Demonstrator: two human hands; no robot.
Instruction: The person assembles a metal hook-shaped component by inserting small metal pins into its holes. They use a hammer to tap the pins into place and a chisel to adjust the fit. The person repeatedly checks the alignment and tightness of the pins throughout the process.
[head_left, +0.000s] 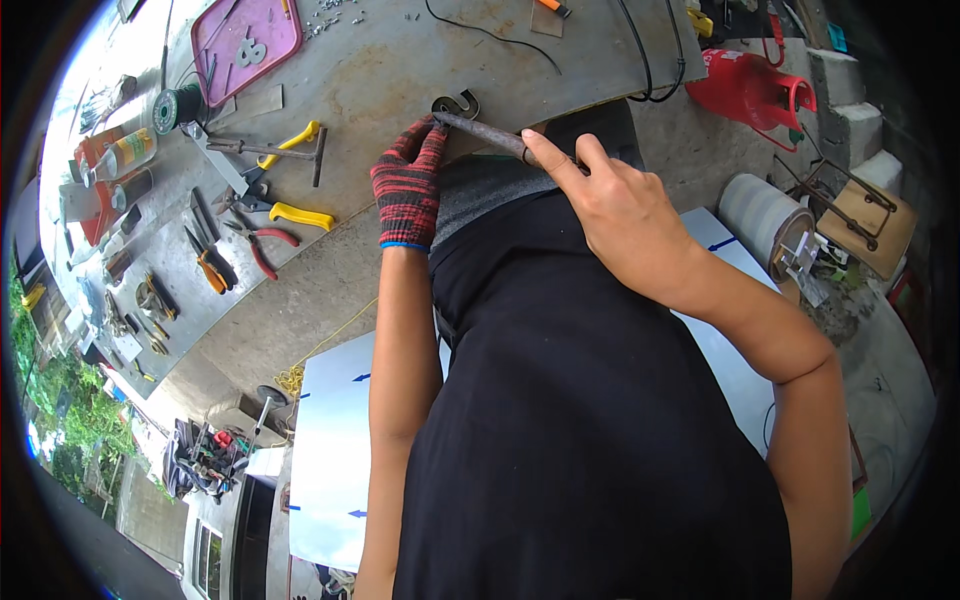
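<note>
My left hand [408, 190] wears a red-and-black striped knit glove and is closed at the near edge of the metal worktable. Its fingertips pinch beside a small curled metal strip [468, 104], which bends into a hook shape. A dark metal bar [485, 132] runs from those fingertips to my right hand [625, 205]. That bare hand is wrapped round the bar's thicker end, its index finger stretched along it. The bar's tip meets the strip near the gloved fingers; exactly how they touch is hidden.
Left along the worktable [370, 75] lie bolt cutters [290, 213], red-handled pliers [268, 250], orange-handled pliers [212, 272] and a T-shaped metal tool [318, 157]. A pink tray [297, 40] sits farther back. On the right are a red gas cylinder [735, 85] and a striped drum [765, 215].
</note>
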